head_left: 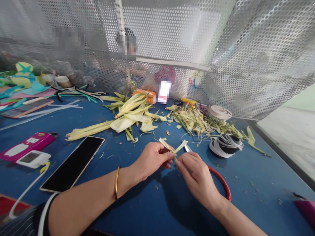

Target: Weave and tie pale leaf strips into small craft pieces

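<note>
The left hand [154, 157] and the right hand [194, 172] meet just above the blue tabletop [133, 213], near the middle of the scene. Between them is a small piece of pale yellow-green husk [180, 146], its two loose ends spreading in a V toward the far side. The left thumb and fingers pinch it; the right thumb and index finger grip its lower end, though that end is mostly covered by the fingertips, and whether thread is wound there cannot be made out.

Behind the right hand lies a pair of red-handled scissors [223, 182]; only part of a blade and one curved handle show, the rest hidden. Farther right stands a black-and-white spool of thread [226, 145]. Beyond the hands, a tangled heap of dry husk scraps [194, 118] overlaps its own pieces, and to its left is a bundle of long pale husks [128, 119], partly covering an orange packet [151, 97]. A bright upright rectangle [164, 91] at the far side is blurred out. A purple object [306, 209] is cut off at the right edge.
</note>
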The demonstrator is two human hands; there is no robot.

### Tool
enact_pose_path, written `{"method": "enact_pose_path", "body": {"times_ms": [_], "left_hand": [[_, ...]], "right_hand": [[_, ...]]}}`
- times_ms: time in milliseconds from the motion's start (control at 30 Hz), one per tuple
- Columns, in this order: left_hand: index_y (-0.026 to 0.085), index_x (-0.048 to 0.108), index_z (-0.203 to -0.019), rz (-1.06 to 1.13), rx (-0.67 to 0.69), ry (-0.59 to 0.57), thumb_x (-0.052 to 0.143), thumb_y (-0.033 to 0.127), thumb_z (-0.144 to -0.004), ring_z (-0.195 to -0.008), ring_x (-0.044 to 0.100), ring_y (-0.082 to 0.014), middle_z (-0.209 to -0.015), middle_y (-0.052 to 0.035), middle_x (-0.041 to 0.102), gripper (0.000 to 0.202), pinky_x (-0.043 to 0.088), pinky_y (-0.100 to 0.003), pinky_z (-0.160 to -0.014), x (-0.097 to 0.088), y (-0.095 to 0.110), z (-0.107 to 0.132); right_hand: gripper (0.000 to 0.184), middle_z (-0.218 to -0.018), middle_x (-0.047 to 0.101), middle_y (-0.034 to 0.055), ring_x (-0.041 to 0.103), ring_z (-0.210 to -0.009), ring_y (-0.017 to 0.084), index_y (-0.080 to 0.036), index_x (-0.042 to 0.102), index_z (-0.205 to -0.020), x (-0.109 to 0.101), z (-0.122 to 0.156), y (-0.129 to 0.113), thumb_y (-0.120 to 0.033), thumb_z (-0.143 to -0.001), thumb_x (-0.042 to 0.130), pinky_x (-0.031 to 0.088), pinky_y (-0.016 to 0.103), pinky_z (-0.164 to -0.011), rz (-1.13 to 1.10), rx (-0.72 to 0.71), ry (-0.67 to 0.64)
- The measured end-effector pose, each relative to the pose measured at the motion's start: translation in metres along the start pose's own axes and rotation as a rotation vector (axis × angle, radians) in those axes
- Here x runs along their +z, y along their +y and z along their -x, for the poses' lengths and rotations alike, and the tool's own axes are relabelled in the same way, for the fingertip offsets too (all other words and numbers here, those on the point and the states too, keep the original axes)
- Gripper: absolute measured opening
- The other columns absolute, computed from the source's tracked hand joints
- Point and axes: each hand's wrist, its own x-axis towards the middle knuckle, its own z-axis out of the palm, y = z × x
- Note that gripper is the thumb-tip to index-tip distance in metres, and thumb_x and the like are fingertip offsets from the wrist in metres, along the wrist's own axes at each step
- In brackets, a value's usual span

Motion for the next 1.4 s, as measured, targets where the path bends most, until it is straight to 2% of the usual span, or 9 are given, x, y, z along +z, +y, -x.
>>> {"method": "enact_pose_path", "body": {"times_ms": [133,200,333,467,867,1033,1167,1300,1400], "left_hand": [[0.012,0.069,-0.080,-0.003,-0.002,-0.009,0.078,0.020,-0.070,-0.051,0.056,-0.0093,-0.060,0.0015,0.062,0.015,0.051,-0.026,-0.057,0.001,0.000,0.000],[0.012,0.069,-0.081,-0.003,-0.011,-0.011,0.075,0.019,-0.072,-0.051,0.056,-0.0096,-0.060,0.0013,0.063,0.013,0.051,-0.026,-0.059,0.000,0.001,-0.001],[0.013,0.070,-0.090,0.008,-0.043,-0.034,0.074,0.026,-0.075,-0.055,0.058,-0.0106,-0.064,0.0002,0.064,0.020,0.052,-0.027,-0.062,-0.005,0.002,-0.001],[0.013,0.069,-0.076,-0.026,-0.085,-0.155,0.073,0.040,-0.075,-0.056,0.057,-0.0100,-0.062,0.0001,0.060,0.028,0.049,-0.026,-0.063,-0.006,0.002,0.001],[0.015,0.075,-0.076,-0.259,0.038,-0.299,0.073,0.038,-0.072,-0.055,0.050,-0.0106,-0.070,-0.0028,0.068,0.023,0.042,-0.025,-0.056,-0.003,-0.007,0.001],[0.015,0.073,-0.067,-0.157,-0.060,-0.213,0.074,0.044,-0.072,-0.052,0.052,-0.0105,-0.058,-0.0011,0.063,0.029,0.044,-0.024,-0.059,-0.002,-0.003,0.002],[0.012,0.075,-0.078,-0.005,-0.092,-0.145,0.067,0.051,-0.079,-0.065,0.064,-0.0151,-0.074,-0.0082,0.073,0.039,0.050,-0.028,-0.071,-0.002,0.000,0.002],[0.012,0.076,-0.095,0.061,-0.068,-0.119,0.062,0.048,-0.084,-0.075,0.067,-0.0171,-0.083,-0.0107,0.075,0.040,0.049,-0.029,-0.076,-0.003,-0.001,0.001],[0.013,0.076,-0.095,0.046,-0.084,-0.101,0.065,0.050,-0.082,-0.076,0.067,-0.0160,-0.086,-0.0106,0.075,0.040,0.047,-0.027,-0.073,-0.003,-0.002,0.000]], "right_hand": [[0.029,-0.066,0.052,-0.0010,0.045,-0.062,0.014,-0.021,0.046,-0.071,-0.004,0.001,-0.003,-0.019,-0.099,0.041,0.038,0.030,-0.069,-0.046,-0.072,-0.039],[0.030,-0.067,0.053,-0.0006,0.046,-0.064,0.014,-0.020,0.048,-0.070,-0.004,0.003,-0.003,-0.024,-0.099,0.042,0.038,0.030,-0.070,-0.113,-0.011,-0.062],[0.044,-0.064,0.054,-0.0001,0.048,-0.064,0.015,-0.020,0.053,-0.065,0.000,0.002,0.001,-0.049,-0.097,0.044,0.038,0.028,-0.063,-0.434,0.470,-0.049],[0.042,-0.065,0.059,0.0002,0.053,-0.064,0.015,-0.018,0.065,-0.076,0.004,-0.004,0.006,-0.060,-0.077,0.068,0.043,0.028,-0.064,-0.828,0.782,0.166],[0.029,-0.054,0.058,-0.0013,0.051,-0.054,0.014,-0.019,0.065,-0.066,0.008,-0.003,0.005,-0.044,-0.076,0.074,0.044,0.028,-0.059,-0.824,0.698,0.258],[0.037,-0.062,0.062,-0.0001,0.057,-0.061,0.015,-0.019,0.068,-0.078,0.003,-0.006,0.009,-0.055,-0.081,0.067,0.046,0.028,-0.064,-0.820,0.721,0.243],[0.047,-0.080,0.067,0.0037,0.061,-0.072,0.018,-0.019,0.068,-0.092,0.001,-0.005,0.009,-0.064,-0.079,0.064,0.047,0.029,-0.067,-0.868,0.778,0.201],[0.039,-0.076,0.068,0.0048,0.060,-0.073,0.019,-0.017,0.068,-0.082,0.004,-0.003,0.010,-0.056,-0.076,0.072,0.046,0.030,-0.068,-0.758,0.754,0.099],[0.036,-0.064,0.062,0.0015,0.053,-0.063,0.016,-0.018,0.065,-0.070,0.004,-0.003,0.012,-0.053,-0.075,0.072,0.040,0.028,-0.061,-0.631,0.711,0.130]]}}
